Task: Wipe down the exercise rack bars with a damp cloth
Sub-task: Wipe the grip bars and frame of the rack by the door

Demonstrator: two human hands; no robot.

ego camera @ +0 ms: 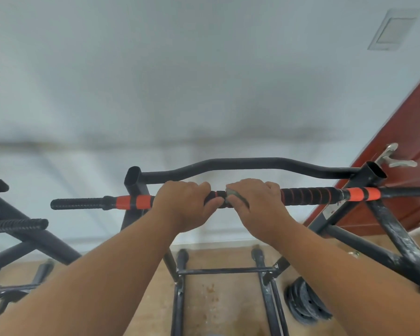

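Observation:
A black bar with orange bands and ribbed grips runs left to right across the black exercise rack. My left hand grips the bar near its middle. Right beside it, my right hand grips the same bar with a grey-green cloth wrapped under its fingers; only a small fold of the cloth shows. The two hands almost touch. A curved black bar runs behind them.
A white wall stands close behind the rack. A red-brown door with a metal handle is at the right. Black weight plates lie on the tan floor lower right. Another black frame stands at the left.

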